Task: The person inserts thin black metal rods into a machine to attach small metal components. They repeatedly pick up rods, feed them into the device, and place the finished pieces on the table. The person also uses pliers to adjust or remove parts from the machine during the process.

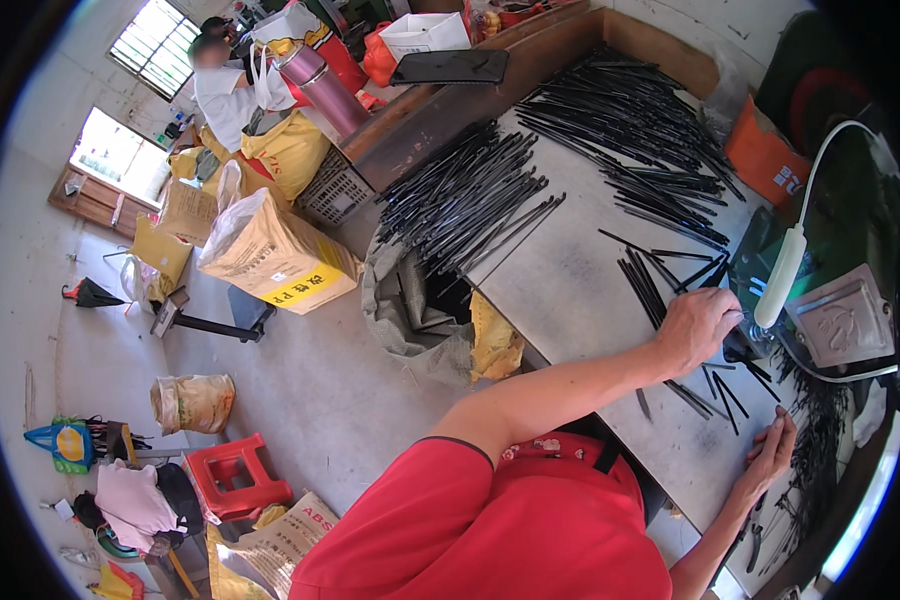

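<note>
Both hands (698,328) flank black strips (733,395); bare tabletop (560,290) reaches the near edge (560,381).

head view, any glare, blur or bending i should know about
Head view: the lower window at upper left washes out almost white; straight edges bow toward the blackened rim; the left hand looks fairly sharp; in the upper-right pile, black sticks merge in places.

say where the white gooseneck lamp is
In the head view, the white gooseneck lamp is at right, its head between the left hand and an embossed square panel.
</note>
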`<state>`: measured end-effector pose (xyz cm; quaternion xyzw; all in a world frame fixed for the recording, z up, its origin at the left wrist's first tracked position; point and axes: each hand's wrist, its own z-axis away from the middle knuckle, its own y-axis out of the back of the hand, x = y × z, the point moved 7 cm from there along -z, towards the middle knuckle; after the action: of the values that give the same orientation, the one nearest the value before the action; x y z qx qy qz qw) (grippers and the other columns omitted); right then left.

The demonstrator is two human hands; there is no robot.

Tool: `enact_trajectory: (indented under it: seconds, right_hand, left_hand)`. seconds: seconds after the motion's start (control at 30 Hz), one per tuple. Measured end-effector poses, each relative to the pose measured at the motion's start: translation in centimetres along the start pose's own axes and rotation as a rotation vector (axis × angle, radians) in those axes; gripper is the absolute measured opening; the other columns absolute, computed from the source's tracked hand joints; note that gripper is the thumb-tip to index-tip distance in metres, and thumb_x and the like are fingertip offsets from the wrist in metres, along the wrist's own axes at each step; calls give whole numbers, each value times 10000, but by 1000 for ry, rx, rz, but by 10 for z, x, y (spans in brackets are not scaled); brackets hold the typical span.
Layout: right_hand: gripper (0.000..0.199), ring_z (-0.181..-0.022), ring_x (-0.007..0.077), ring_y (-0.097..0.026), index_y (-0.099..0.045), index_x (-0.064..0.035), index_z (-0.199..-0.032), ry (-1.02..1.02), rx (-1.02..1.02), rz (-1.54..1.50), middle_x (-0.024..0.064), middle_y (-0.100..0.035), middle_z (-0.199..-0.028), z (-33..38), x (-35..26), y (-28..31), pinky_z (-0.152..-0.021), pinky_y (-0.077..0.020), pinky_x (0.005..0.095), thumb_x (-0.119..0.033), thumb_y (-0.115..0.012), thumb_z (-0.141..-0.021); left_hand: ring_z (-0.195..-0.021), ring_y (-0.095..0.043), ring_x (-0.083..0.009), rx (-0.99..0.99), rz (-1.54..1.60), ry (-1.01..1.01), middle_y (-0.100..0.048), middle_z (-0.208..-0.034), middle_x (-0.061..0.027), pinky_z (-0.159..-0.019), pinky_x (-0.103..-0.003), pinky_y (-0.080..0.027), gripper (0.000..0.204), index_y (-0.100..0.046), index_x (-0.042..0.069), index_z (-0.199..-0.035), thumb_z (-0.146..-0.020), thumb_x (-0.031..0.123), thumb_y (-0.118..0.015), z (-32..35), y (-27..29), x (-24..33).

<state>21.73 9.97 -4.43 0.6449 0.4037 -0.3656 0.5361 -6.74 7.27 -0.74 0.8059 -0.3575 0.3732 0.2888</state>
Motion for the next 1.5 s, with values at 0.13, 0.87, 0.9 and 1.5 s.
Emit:
enact_trajectory:
  seconds: [0.13,0.87,0.9,1.5]
  right_hand:
    - [256,-480,-11,-291,-630,-71,-1112,6,-2,-3,-58,-440,-642,-1,2,1,-413,-190,164,-242,-491,-983]
    - [249,-485,-8,-287,-627,-56,-1101,-5,-8,-33,-55,-445,-649,0,2,-1,-415,-197,162,-234,-501,-980]
    - [254,-488,-4,-292,-626,-49,-1098,-18,-8,-30,-47,-448,-652,1,1,-1,-417,-201,165,-233,-498,-979]
    - [262,-476,-11,-284,-632,-69,-1116,16,-16,10,-59,-438,-644,0,1,-1,-411,-194,162,-251,-500,-981]
  left_hand:
    - [-694,-598,-315,-17,1,-7,-601,-732,-124,-623,-397,-478,106,-569,28,-851,-848,125,-612,0,1,1]
    - [-691,-597,-290,9,-3,-67,-601,-755,-101,-628,-382,-488,99,-628,52,-944,-852,82,-606,-3,5,9]
    - [-690,-597,-291,8,-4,-66,-601,-754,-102,-627,-383,-487,103,-626,51,-948,-853,83,-606,-3,5,9]
    - [-692,-605,-316,6,6,-1,-602,-737,-130,-615,-399,-480,125,-534,26,-886,-840,103,-621,-2,2,1]
